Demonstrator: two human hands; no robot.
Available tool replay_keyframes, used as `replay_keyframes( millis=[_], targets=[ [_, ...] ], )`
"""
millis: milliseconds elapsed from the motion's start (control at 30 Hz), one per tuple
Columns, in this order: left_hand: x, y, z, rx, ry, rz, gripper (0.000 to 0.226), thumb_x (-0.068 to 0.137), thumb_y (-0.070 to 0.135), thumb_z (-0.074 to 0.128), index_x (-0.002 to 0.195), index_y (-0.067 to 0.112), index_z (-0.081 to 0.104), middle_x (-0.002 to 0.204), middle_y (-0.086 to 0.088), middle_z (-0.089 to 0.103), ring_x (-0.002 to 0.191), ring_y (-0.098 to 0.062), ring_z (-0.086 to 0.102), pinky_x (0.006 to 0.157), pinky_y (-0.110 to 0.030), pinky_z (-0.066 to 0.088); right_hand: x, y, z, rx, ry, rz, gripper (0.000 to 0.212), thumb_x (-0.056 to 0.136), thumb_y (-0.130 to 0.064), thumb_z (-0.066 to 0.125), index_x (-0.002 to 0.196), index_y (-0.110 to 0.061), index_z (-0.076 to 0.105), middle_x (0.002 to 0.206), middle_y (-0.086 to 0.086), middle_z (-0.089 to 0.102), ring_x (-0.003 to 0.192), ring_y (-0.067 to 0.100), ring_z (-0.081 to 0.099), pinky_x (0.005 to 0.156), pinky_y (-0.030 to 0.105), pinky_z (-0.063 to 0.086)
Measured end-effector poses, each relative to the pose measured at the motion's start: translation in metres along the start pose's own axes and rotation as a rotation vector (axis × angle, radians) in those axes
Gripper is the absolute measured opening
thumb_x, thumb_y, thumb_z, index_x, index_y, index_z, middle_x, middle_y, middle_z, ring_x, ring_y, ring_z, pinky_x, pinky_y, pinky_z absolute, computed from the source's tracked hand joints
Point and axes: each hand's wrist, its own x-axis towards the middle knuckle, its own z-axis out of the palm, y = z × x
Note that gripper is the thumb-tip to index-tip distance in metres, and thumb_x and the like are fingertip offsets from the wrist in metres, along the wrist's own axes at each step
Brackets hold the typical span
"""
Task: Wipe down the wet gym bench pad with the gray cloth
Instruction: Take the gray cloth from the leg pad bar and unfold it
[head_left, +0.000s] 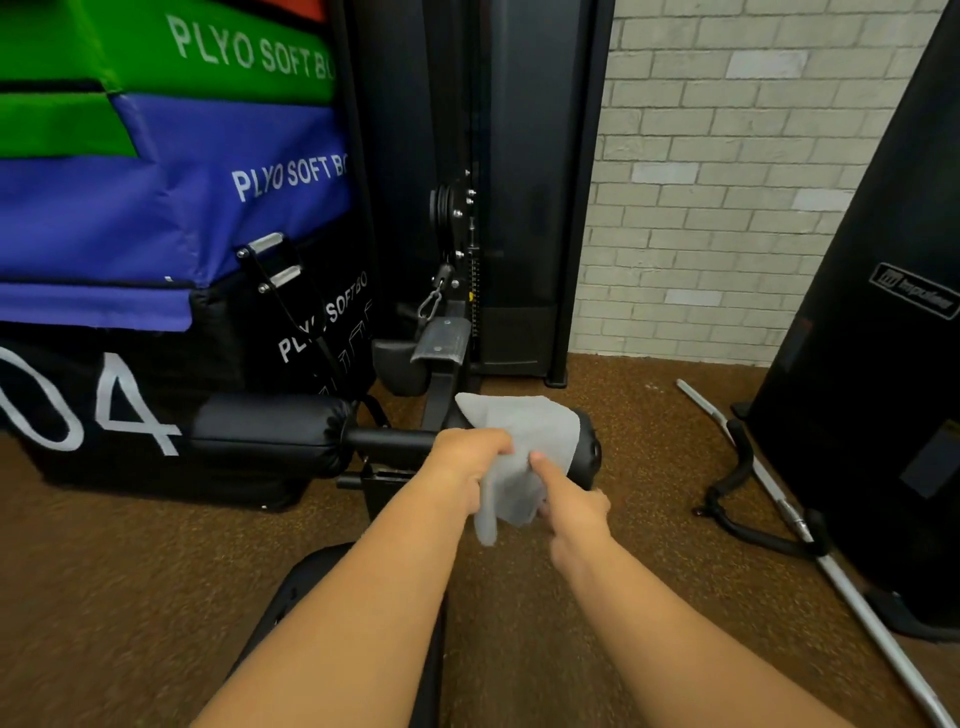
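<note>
The gray cloth (524, 441) is draped over the right black roller pad (589, 449) of the machine, hiding most of it. My left hand (467, 457) grips the cloth's left side. My right hand (566, 499) holds the cloth's lower right part, thumb pressed on top. A matching left roller pad (265, 431) lies bare on the other side of the black crossbar (395, 439). Below my forearms, a black seat pad (301, 597) shows partly.
Stacked plyo soft boxes (156, 208) in green, blue and black fill the left. A black weight-stack tower (493, 182) stands behind the pads, another black column (883, 312) at right. A metal bar (810, 545) with black grips lies on the brown floor (130, 571).
</note>
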Motion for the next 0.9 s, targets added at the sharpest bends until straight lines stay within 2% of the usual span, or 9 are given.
replay_keyframes(
  millis=[67, 133, 267, 367, 467, 567, 700, 800, 900],
  targets=[
    [-0.007, 0.005, -0.007, 0.072, -0.094, -0.013, 0.044, 0.073, 0.011, 0.071, 0.115, 0.01, 0.056, 0.107, -0.014, 0.066, 0.1, -0.031, 0.063, 0.094, -0.047, 0.051, -0.009, 0.003, -0.004, 0.005, -0.15, 0.042, 0.099, 0.058, -0.05, 0.084, 0.139, -0.012, 0.04, 0.126, 0.009, 0.061, 0.109, 0.027, 0.059, 0.086, 0.039, 0.049],
    [-0.014, 0.01, -0.014, 0.194, -0.148, 0.059, 0.042, 0.077, 0.017, 0.071, 0.117, 0.013, 0.058, 0.11, -0.011, 0.068, 0.101, -0.028, 0.065, 0.095, -0.047, 0.051, -0.02, 0.003, -0.008, -0.046, -0.307, 0.043, 0.068, 0.064, -0.057, 0.077, 0.118, -0.019, 0.061, 0.117, 0.004, 0.067, 0.104, 0.021, 0.06, 0.088, 0.036, 0.045],
    [-0.028, 0.018, -0.038, 0.386, -0.161, 0.213, 0.036, 0.08, 0.021, 0.07, 0.114, 0.015, 0.065, 0.107, -0.007, 0.071, 0.099, -0.025, 0.067, 0.092, -0.041, 0.052, -0.04, -0.003, -0.021, -0.082, -0.501, -0.123, 0.045, 0.071, -0.044, 0.073, 0.11, -0.022, 0.069, 0.109, 0.001, 0.073, 0.104, 0.018, 0.067, 0.098, 0.042, 0.048],
    [-0.047, 0.027, -0.053, 0.424, -0.061, 0.271, 0.03, 0.081, 0.012, 0.07, 0.111, 0.012, 0.065, 0.107, -0.01, 0.069, 0.097, -0.026, 0.066, 0.076, -0.036, 0.054, -0.059, -0.018, -0.028, -0.152, -0.455, -0.345, 0.021, 0.083, -0.024, 0.069, 0.104, -0.017, 0.07, 0.1, 0.003, 0.073, 0.084, 0.009, 0.071, 0.072, 0.027, 0.056],
    [-0.067, 0.035, -0.06, 0.413, 0.003, 0.314, 0.058, 0.077, 0.005, 0.073, 0.128, 0.015, 0.049, 0.112, -0.011, 0.063, 0.101, -0.025, 0.062, 0.08, -0.035, 0.052, -0.076, -0.034, -0.028, -0.346, -0.361, -0.56, 0.02, 0.082, -0.03, 0.072, 0.1, -0.021, 0.07, 0.124, 0.004, 0.058, 0.11, 0.015, 0.059, 0.087, 0.033, 0.053],
    [-0.088, 0.047, -0.064, 0.518, -0.048, 0.371, 0.083, 0.076, 0.005, 0.074, 0.144, 0.029, 0.032, 0.116, -0.016, 0.06, 0.106, -0.025, 0.059, 0.088, -0.031, 0.047, -0.101, -0.055, -0.027, -0.482, -0.286, -0.661, 0.014, 0.081, -0.031, 0.073, 0.089, -0.035, 0.061, 0.139, -0.009, 0.029, 0.124, 0.007, 0.035, 0.101, 0.031, 0.039],
    [-0.124, 0.058, -0.07, 0.7, -0.026, 0.447, 0.032, 0.082, 0.018, 0.071, 0.114, 0.017, 0.068, 0.106, -0.006, 0.069, 0.097, -0.02, 0.063, 0.082, -0.031, 0.052, -0.132, -0.083, -0.034, -0.541, -0.304, -0.781, 0.017, 0.081, -0.029, 0.073, 0.092, -0.032, 0.061, 0.138, -0.013, 0.025, 0.125, 0.004, 0.029, 0.098, 0.026, 0.035],
    [-0.149, 0.058, -0.079, 0.659, -0.016, 0.481, 0.017, 0.083, 0.027, 0.07, 0.094, 0.015, 0.07, 0.094, -0.003, 0.067, 0.084, -0.016, 0.061, 0.066, -0.024, 0.046, -0.149, -0.094, -0.04, -0.554, -0.237, -0.757, 0.021, 0.078, -0.031, 0.076, 0.093, -0.026, 0.062, 0.136, -0.01, 0.028, 0.121, 0.002, 0.028, 0.089, 0.017, 0.032],
    [-0.175, 0.058, -0.089, 0.532, -0.039, 0.497, 0.01, 0.087, 0.032, 0.063, 0.087, 0.023, 0.061, 0.093, 0.0, 0.059, 0.079, -0.012, 0.056, 0.063, -0.023, 0.043, -0.169, -0.099, -0.042, -0.582, -0.162, -0.703, 0.035, 0.073, -0.039, 0.079, 0.094, -0.014, 0.065, 0.13, -0.008, 0.031, 0.117, 0.005, 0.032, 0.091, 0.021, 0.036]
  ],
)
